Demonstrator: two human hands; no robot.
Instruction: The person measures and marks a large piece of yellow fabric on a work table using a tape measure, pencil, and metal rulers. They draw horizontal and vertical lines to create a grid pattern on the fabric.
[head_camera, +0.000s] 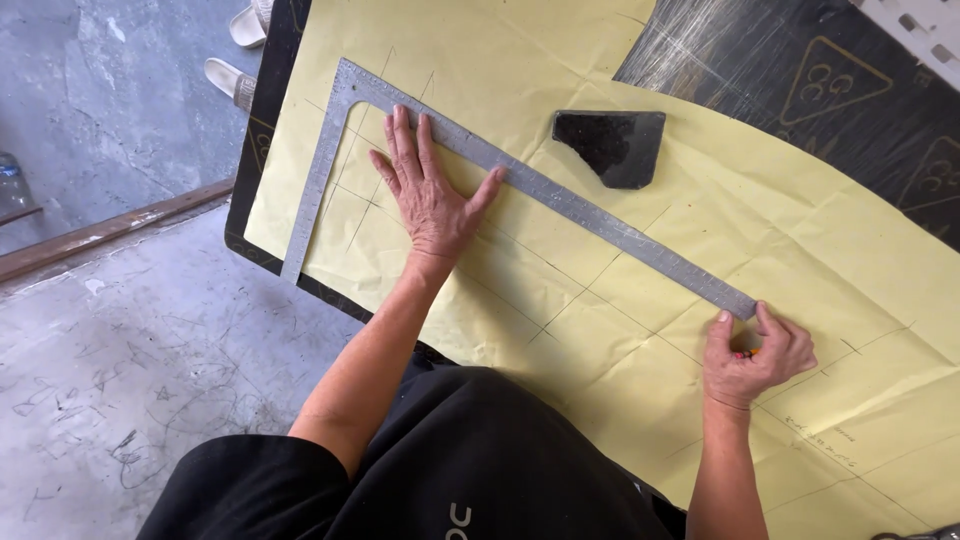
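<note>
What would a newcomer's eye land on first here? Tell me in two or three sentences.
A big L-shaped metal square lies slantwise across the pale yellow pattern paper. The left hand presses flat on it near the corner, and the right hand sits at the far end of the long arm, curled round something small and orange. A dark stone-like slab rests on the paper just above.

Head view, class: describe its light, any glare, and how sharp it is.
Head view: soft, even daylight, faint shadows under the left hand and metal square; streaky glare on the dark board at top; sharp across the yellow paper, mild wide-angle stretch at edges.
</note>
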